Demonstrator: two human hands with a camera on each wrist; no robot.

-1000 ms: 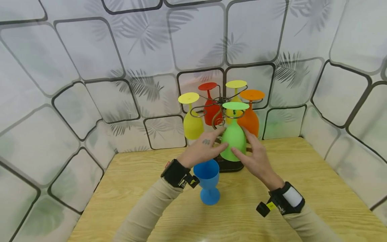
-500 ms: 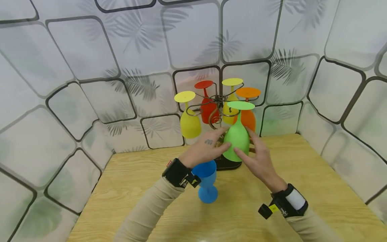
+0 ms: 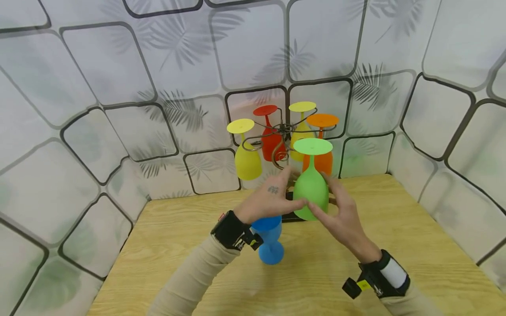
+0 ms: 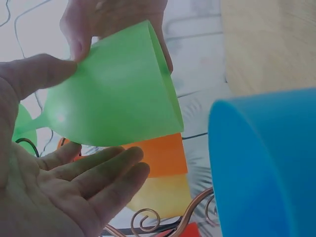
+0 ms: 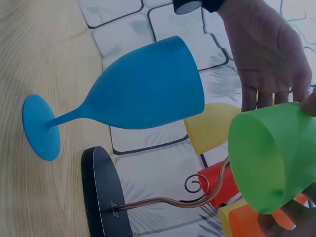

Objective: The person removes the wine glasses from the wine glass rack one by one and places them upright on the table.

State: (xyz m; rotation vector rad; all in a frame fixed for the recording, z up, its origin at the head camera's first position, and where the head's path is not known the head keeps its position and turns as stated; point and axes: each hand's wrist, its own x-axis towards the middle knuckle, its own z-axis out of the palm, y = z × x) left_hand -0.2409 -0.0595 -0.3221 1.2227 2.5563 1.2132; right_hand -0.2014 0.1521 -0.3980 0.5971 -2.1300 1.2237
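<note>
A green goblet (image 3: 311, 188) hangs upside down between both hands, its foot in front of the rack's wire arms in the head view. My left hand (image 3: 269, 197) holds it from the left, thumb on the bowl. In the left wrist view, the left fingers (image 4: 108, 173) lie extended alongside the bowl. From the right, my right hand (image 3: 343, 215) grips the bowl between thumb and fingers; some fingers are hidden behind it. A blue goblet (image 3: 271, 245) stands upright on the table below the left hand. Behind is the metal goblet rack (image 3: 282, 128).
Upside down on the rack hang a yellow goblet (image 3: 248, 162), a red goblet (image 3: 272, 142), another yellow goblet (image 3: 302, 131) and an orange goblet (image 3: 322, 162). The rack's black base (image 5: 106, 197) rests on the wooden table (image 3: 178, 245). Patterned fabric (image 3: 189, 109) encloses the back and sides.
Both hands have moved the green goblet toward me, slightly right and, lately, down, away from the rack's arms. The view has shifted slightly. The other goblets have stayed in place.
</note>
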